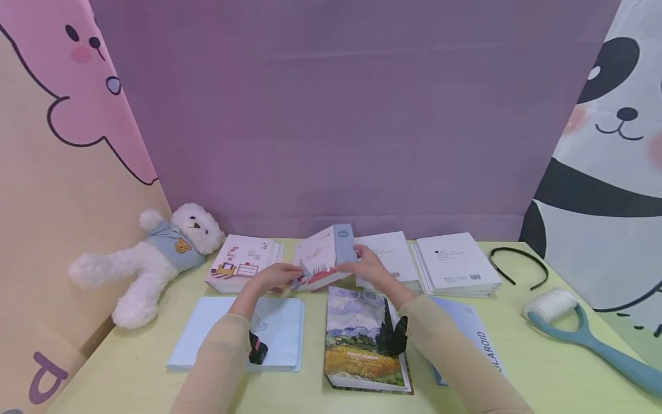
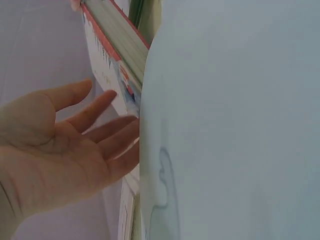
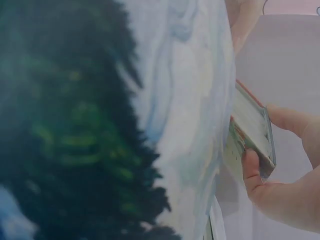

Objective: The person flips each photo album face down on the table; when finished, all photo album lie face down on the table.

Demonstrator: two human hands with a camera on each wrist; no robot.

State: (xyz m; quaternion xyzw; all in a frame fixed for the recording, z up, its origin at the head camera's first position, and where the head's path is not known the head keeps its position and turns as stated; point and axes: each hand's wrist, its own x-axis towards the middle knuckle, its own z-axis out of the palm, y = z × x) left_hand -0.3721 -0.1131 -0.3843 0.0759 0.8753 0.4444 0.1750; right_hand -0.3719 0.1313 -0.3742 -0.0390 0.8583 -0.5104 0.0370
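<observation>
A thick photo album [image 1: 318, 256] with a white-and-red illustrated cover and blue-grey spine is tilted up behind the middle of the table. My right hand [image 1: 368, 269] holds it at the spine side; in the right wrist view the thumb [image 3: 252, 167] and a finger pinch across its thickness. At its lower left corner is my left hand [image 1: 274, 277]. The left wrist view shows that hand [image 2: 70, 142] with fingers spread and relaxed, fingertips close to the album's cover [image 2: 102, 65]. Below lies an album with a painted landscape cover [image 1: 357, 339].
Along the back stand a pink-white album [image 1: 240, 261] and white albums [image 1: 390, 253], [image 1: 455, 261]. Pale blue album [image 1: 289, 328] and blue Polaroid album [image 1: 460, 319] lie in front. A white teddy bear [image 1: 150, 276] sits left; a black headband [image 1: 517, 250] and lint roller [image 1: 553, 305] lie right.
</observation>
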